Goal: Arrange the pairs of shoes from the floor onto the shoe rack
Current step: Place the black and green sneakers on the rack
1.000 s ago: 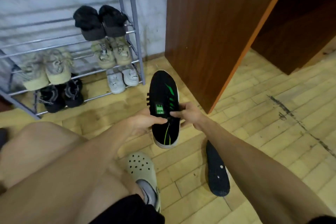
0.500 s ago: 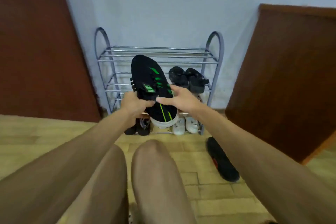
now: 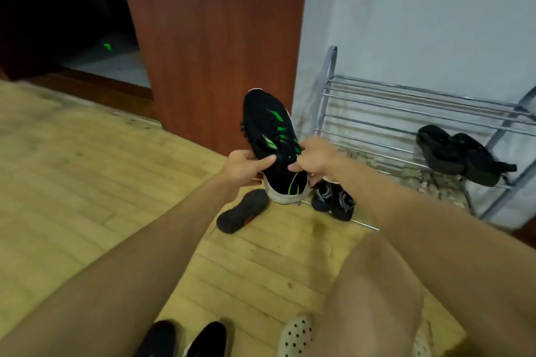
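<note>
At the bottom edge of the view a pale perforated clog is on the person's foot, and just left of it the toes of two black shoes stand on the wooden floor. A bare knee rises at the right.

Further out, both arms reach forward. The left hand and the right hand hold one black sneaker with green stripes in the air between them. The left hand grips its left side with the thumb lying on top; the right hand pinches the tongue or lace part with closed fingers. The toe of the sneaker points up and away, and the white heel is toward the person.

Below this sneaker another black shoe lies on the floor with its dark sole turned up. Just right of it a pair of dark sandals sits at the lowest level of the metal shoe rack.

On a higher shelf of the rack, at the right, a black pair rests. The top shelves carry nothing. A brown wooden panel stands left of the rack, against the white wall.
</note>
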A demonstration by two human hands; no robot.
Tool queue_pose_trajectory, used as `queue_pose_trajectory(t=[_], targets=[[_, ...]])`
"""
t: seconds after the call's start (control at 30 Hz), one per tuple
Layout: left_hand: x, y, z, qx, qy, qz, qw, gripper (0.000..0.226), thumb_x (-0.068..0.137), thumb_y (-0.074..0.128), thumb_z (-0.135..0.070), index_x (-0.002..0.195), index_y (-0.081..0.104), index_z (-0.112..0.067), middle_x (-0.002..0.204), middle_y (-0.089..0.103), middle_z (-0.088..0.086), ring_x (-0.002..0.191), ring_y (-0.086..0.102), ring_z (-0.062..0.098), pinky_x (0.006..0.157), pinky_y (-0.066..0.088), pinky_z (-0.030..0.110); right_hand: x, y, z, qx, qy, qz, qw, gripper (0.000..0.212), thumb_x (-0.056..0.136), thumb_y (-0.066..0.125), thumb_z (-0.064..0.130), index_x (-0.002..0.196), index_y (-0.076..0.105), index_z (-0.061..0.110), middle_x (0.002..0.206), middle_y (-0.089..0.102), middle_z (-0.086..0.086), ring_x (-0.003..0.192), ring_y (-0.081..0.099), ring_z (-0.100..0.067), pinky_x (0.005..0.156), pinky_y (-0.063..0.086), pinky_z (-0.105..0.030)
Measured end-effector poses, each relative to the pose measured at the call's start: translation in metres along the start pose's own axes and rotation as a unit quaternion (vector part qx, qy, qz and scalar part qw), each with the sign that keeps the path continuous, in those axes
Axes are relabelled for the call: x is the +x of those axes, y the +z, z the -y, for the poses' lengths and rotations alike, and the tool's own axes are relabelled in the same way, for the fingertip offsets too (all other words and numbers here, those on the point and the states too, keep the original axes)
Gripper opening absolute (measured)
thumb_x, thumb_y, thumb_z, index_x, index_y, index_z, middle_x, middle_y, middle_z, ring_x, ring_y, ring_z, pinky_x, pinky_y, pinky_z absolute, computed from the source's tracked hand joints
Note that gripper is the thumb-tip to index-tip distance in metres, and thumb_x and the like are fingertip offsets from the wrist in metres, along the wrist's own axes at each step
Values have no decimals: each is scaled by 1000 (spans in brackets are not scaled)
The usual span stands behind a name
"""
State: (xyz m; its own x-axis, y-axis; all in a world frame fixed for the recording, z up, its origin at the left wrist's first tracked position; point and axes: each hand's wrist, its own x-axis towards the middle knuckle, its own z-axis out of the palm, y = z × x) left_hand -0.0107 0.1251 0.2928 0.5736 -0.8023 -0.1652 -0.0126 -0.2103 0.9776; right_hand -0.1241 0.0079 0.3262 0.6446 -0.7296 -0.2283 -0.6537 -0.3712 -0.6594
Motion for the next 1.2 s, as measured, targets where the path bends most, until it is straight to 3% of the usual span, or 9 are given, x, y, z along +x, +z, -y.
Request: queue_pose_trajectory(t=[0.1,0.2,0.4,0.57,0.73,0.83,0.97,1.07,1.2], targets=[[-14,-38,46,-1,-32,8,999,35,89,62,-34,115,63,-11,105,69,3,83,67,14,69,53,23,7,55,1,11,11,21,1000,49,83,69,6,129,53,1,114,65,-21,77,67,-33,65,61,-44],[-28,-69,111,-10,-91,-40,995,43,89,60,-38,121,61,-9,103,69,2,87,67,15,76,53,26,10,118,-13,26,39,51,998,52,83,67,4,133,51,4,123,62,-19,96,65,-40,75,58,-57],[-77,-111,237,38,-239,-76,967,46,89,60,-32,128,56,-9,123,60,8,101,61,21,88,49,31,-3,233,-47,37,93,91,991,32,79,69,5,110,64,11,108,66,-10,89,59,-29,79,59,-49],[-123,-128,315,113,-310,-84,940,36,88,62,-17,121,61,-2,125,60,14,111,57,27,98,44,32,-24,298,-83,55,142,146,978,37,78,66,0,112,64,13,105,65,-10,97,62,-33,76,59,-47],[-140,-105,364,266,-361,43,893,9,89,57,-15,91,60,-7,87,60,11,87,56,26,84,48,39,-38,314,-124,37,192,153,969,22,75,68,-1,93,68,11,95,69,-12,84,62,-29,82,58,-47],[-157,-85,385,368,-394,131,832,38,87,60,-26,116,51,-3,110,58,14,97,57,29,74,43,34,-42,315,-131,72,227,155,959,24,76,70,0,99,67,3,104,69,-16,95,66,-34,82,58,-50],[-191,-63,412,406,-434,163,787,86,81,68,-26,145,15,-1,140,39,21,120,51,38,88,48,40,-44,315,-127,161,265,162,937,35,79,66,-6,113,61,2,118,63,-17,101,61,-36,77,57,-49],[-207,-58,421,405,-417,133,802,100,79,72,-23,150,2,-12,147,24,23,129,40,43,101,43,48,-45,314,-123,177,269,176,930,41,80,65,-8,120,58,2,125,59,-17,112,57,-38,79,56,-53],[-215,-52,427,400,-412,59,817,95,75,77,-24,146,15,-18,136,36,23,123,44,43,99,43,52,-50,312,-129,162,272,191,929,42,80,66,-8,120,59,1,123,62,-19,104,60,-35,81,56,-54]])
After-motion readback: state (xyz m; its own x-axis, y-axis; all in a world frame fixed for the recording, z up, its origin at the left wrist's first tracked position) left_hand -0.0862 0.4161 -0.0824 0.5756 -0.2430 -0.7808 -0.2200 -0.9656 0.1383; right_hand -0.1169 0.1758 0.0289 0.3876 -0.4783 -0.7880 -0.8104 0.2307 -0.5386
